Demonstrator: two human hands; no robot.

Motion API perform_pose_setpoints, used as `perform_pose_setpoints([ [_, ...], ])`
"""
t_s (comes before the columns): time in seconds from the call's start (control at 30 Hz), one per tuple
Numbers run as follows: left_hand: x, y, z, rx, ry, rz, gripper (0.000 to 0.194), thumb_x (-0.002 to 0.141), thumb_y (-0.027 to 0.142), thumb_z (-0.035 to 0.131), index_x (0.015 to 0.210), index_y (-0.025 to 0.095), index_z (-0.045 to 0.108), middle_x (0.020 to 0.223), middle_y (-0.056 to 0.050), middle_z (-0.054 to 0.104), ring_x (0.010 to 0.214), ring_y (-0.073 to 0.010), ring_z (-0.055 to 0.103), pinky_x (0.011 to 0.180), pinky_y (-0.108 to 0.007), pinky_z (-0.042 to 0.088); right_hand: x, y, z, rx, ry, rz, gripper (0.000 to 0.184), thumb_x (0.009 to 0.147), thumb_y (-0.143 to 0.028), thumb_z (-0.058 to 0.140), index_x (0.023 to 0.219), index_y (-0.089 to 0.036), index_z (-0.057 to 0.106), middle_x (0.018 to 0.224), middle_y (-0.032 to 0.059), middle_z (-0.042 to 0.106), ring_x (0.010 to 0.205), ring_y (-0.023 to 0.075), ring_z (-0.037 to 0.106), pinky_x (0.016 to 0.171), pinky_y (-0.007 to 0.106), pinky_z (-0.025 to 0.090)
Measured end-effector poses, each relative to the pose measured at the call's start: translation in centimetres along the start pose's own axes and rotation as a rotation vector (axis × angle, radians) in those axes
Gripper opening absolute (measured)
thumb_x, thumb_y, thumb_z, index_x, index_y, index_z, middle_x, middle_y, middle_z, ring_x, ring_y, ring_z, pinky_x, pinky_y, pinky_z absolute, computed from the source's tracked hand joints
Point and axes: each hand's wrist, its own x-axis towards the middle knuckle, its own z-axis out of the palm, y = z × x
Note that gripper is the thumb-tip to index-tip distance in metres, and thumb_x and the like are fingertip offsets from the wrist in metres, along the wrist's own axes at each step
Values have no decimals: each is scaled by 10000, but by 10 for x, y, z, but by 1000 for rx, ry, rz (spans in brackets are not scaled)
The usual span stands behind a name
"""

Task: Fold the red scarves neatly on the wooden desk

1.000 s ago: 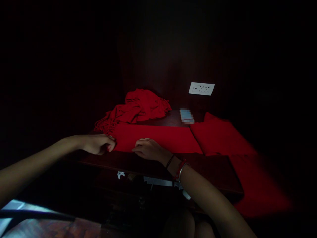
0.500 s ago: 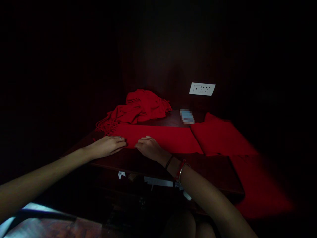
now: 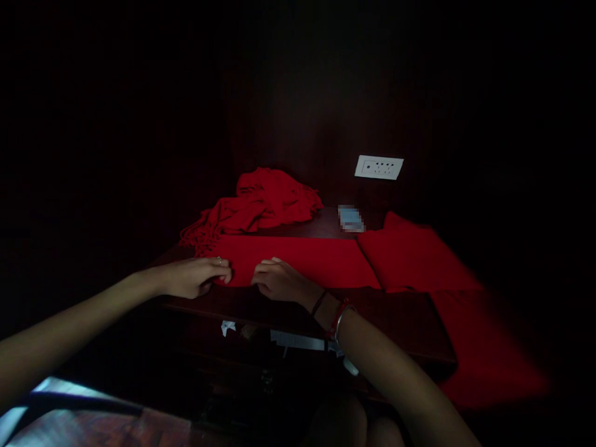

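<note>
A red scarf (image 3: pixel 316 261) lies flat in a long folded band across the dark table, with fringe at its left end. My left hand (image 3: pixel 198 276), a ring on one finger, is closed on the near edge of the band close to the fringe. A short gap to the right, my right hand (image 3: pixel 277 279) has its fingers curled on the same near edge. It wears a dark band and bracelets at the wrist. The fingertips of both hands are partly hidden.
Behind the band lies a crumpled red fringed scarf (image 3: pixel 274 202). A blurred phone-like object (image 3: pixel 351 218) rests near the wall, below a white socket plate (image 3: pixel 379 167). More red cloth (image 3: pixel 419 257) spreads right and hangs past the table's edge (image 3: pixel 400 323). White papers (image 3: pixel 298 340) show underneath.
My left hand has shifted a little left and toward me, and the scarf's near edge there now sits closer to me. My right hand has barely moved.
</note>
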Motion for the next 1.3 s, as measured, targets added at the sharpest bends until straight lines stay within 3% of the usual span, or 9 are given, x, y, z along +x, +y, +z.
perform_pose_setpoints([
  [0.13,9,-8,-13,-120,-23,-10,174,721,134,356,734,181,523,774,-3,517,713,-113,485,689,-206,379,-1,1,-2,124,-12,29,143,744,-235,463,825,-176,565,844,11,536,822,123,445,752,264,302],
  [0.33,59,-13,13,91,367,-290,379,835,358,240,1065,145,454,1103,-92,449,1007,-175,413,865,-310,303,-2,8,-1,150,75,235,256,811,-303,358,949,-178,534,971,27,536,930,126,432,829,294,277],
  [0.53,71,-19,46,41,120,-508,559,792,531,200,1276,251,190,1346,-74,161,1207,-256,144,928,-439,173,-15,20,5,108,-128,522,589,756,-567,266,1238,-229,287,1310,80,254,1181,267,189,906,513,127],
  [0.73,55,-36,35,40,10,-615,628,752,585,235,1281,260,142,1348,-74,113,1209,-298,82,917,-506,124,-18,20,3,139,-277,587,680,711,-656,161,1276,-278,188,1354,39,134,1213,305,56,907,556,65],
  [0.83,60,-26,32,131,64,-690,568,790,515,231,1272,215,217,1341,-98,139,1207,-306,85,917,-523,90,-17,20,4,146,-268,591,695,713,-653,169,1279,-251,194,1352,43,143,1215,299,48,915,548,55],
  [0.93,70,-5,38,151,168,-539,516,833,420,168,1284,168,184,1343,-86,143,1219,-223,107,957,-425,107,-17,20,6,154,-250,605,739,714,-646,184,1287,-180,185,1345,64,161,1217,283,64,932,525,49],
  [1.03,71,0,46,37,110,-464,518,831,442,139,1291,204,140,1343,-54,157,1216,-194,132,954,-388,159,-18,21,7,153,-225,626,786,712,-645,187,1286,-108,174,1342,97,156,1217,266,83,949,493,55],
  [1.2,43,-33,46,25,59,-632,531,825,439,146,1294,191,126,1347,-64,128,1215,-224,124,941,-424,177,-18,19,6,158,-229,639,809,704,-653,190,1283,-87,179,1342,113,148,1218,258,88,952,479,66],
  [1.3,35,-39,39,121,65,-809,498,831,340,177,1265,106,247,1323,-126,200,1200,-259,169,931,-437,193,-17,17,4,161,-234,645,812,699,-659,189,1282,-94,184,1342,111,148,1218,259,85,949,477,71],
])
